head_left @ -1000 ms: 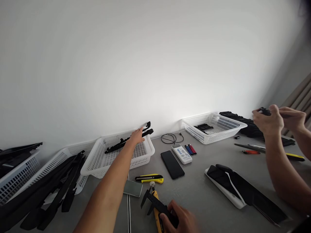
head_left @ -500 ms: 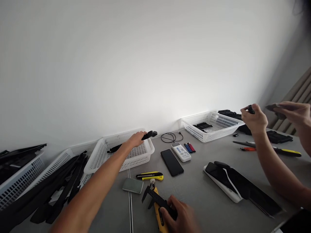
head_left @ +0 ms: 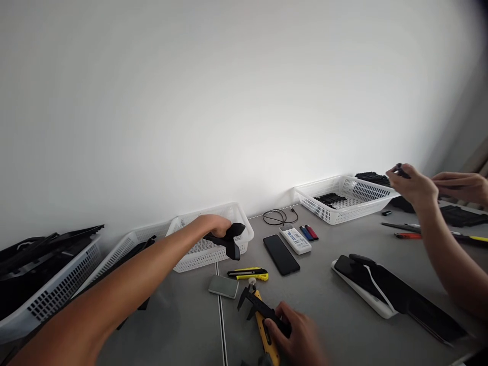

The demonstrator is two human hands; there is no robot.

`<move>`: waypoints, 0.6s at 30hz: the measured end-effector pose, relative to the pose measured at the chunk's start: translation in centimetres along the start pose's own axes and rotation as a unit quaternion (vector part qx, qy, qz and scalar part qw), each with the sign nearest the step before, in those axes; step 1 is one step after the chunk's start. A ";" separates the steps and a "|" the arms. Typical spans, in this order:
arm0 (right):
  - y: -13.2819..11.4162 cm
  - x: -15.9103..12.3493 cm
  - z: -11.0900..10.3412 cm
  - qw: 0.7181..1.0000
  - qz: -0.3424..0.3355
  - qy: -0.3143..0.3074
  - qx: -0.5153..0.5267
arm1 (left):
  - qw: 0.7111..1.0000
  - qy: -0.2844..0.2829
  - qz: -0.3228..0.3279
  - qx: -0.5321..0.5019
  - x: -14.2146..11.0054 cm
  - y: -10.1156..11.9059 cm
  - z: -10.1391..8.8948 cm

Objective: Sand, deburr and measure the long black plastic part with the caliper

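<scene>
My left hand (head_left: 219, 225) reaches out over the front white basket (head_left: 198, 262), closed around a black plastic part (head_left: 233, 241). The part's two-pronged end sticks out to the right of my fingers; the rest is hidden behind my hand and forearm. Low in the view, my right hand (head_left: 297, 330) is wrapped round a black caliper (head_left: 261, 305), whose jaws point up and left. Under the caliper lies a yellow-handled tool (head_left: 267, 338). A yellow utility knife (head_left: 248, 273) and a flat grey-green block (head_left: 223, 286) rest just beyond.
Baskets of long black parts (head_left: 49, 254) stand at left. Mid-table lie a phone (head_left: 281, 254), a white power bank (head_left: 295, 240), two lighters (head_left: 309, 233) and a cable (head_left: 280, 217). Another basket (head_left: 343, 216) is behind. At right, another person's hands (head_left: 415, 187) hold a small dark item.
My left hand has turned, and the black part now shows its pronged end lower, over the basket's near rim. The view has swung a little left. My right hand still grips the caliper.
</scene>
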State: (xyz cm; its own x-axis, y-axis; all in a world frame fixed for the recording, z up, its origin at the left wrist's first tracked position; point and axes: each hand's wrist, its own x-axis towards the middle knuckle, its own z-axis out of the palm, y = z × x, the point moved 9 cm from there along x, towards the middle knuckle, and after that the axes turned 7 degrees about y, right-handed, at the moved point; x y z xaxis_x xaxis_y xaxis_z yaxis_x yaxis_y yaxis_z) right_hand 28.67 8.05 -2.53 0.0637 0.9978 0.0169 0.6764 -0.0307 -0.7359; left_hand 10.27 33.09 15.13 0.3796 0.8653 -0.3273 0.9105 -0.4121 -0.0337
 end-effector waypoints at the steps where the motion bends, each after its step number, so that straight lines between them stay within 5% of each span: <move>1: -0.1 0.0 0.0 1.000 0.002 -0.004 0.005 | 1.000 -0.026 0.000 0.014 0.1 0.8 0.6; 5: -0.2 0.0 -0.1 1.000 0.009 -0.007 0.017 | 0.997 -0.061 0.016 0.052 0.3 3.6 1.3; 12: -0.2 0.0 -0.4 1.000 0.005 0.011 0.020 | 0.995 0.009 0.085 0.053 -0.9 6.8 0.1; 18: -0.2 -0.2 -0.6 1.000 -0.010 0.025 0.007 | 0.992 0.011 0.126 0.022 -2.2 7.9 0.4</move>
State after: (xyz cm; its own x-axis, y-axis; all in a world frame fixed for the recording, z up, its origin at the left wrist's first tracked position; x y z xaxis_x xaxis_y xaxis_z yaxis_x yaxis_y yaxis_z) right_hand 28.93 7.84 -1.94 0.0870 0.9940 0.0662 0.6676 -0.0088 -0.7445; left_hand 16.58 27.82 15.17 0.5986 0.7384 -0.3106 0.7780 -0.6282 0.0062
